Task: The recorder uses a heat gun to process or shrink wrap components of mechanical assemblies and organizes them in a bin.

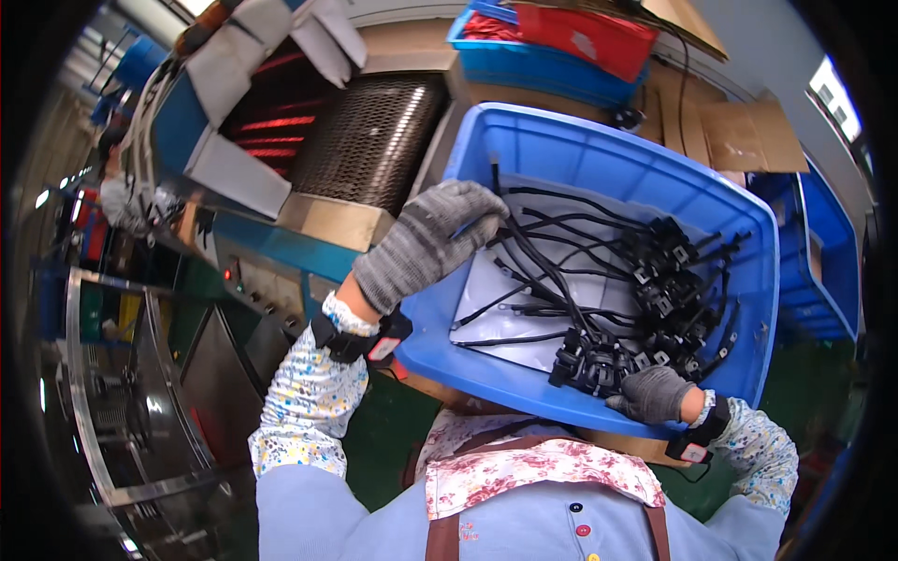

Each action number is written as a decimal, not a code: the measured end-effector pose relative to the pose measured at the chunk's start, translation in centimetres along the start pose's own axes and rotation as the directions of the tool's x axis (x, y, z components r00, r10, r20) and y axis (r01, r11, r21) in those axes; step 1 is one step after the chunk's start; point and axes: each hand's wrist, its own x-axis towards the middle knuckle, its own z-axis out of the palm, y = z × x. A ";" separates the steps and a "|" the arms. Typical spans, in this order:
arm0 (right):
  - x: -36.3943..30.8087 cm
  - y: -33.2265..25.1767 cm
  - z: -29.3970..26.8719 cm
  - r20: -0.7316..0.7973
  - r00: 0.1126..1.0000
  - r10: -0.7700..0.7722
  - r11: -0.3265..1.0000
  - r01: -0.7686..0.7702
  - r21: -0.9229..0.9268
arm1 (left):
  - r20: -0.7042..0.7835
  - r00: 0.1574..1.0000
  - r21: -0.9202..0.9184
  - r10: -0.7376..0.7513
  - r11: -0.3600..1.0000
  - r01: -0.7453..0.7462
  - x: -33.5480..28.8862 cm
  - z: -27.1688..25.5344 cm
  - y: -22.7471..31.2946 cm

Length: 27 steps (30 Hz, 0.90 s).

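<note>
Both gloved hands hold the tilted blue bin: left hand curled over its left rim, right hand gripping the near rim beside black cables heaped at the right wall; bin's left floor bare; underside hidden.

head-worn fisheye, looking down, close over blue bin

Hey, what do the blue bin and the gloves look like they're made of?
Blue bin: likely moulded plastic, smooth with a slight sheen. Gloves on the left hand and right hand: grey knitted fabric, judging by the speckled, ribbed weave.
</note>
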 end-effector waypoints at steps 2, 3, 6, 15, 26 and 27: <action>1.2 -0.1 1.0 0.062 0.995 0.080 0.997 -0.080 0.011 | -0.043 0.992 0.024 -0.116 0.993 0.117 -3.0 -1.1 0.4; 1.2 0.0 1.5 0.058 0.996 0.070 0.998 -0.070 -0.007 | -0.080 0.984 0.006 -0.160 0.987 0.161 -4.9 -1.3 0.3; 1.0 0.6 2.0 -0.153 0.986 0.062 0.941 -0.006 0.339 | -0.056 0.968 -0.013 -0.246 0.969 0.246 -8.8 -1.8 0.6; -4.3 -5.2 -6.3 -0.528 0.809 0.260 0.776 0.151 0.613 | 0.126 0.991 -0.268 -0.035 0.961 0.068 -10.1 0.8 -0.3; -13.6 -14.8 -10.1 -0.917 0.127 0.377 0.883 0.250 0.398 | 0.088 0.898 -0.562 0.432 0.765 -0.313 -2.9 6.9 5.5; -14.2 -15.3 -9.9 -0.920 0.059 0.387 0.871 0.305 0.386 | 0.064 0.889 -0.540 0.453 0.765 -0.351 -2.3 6.8 6.3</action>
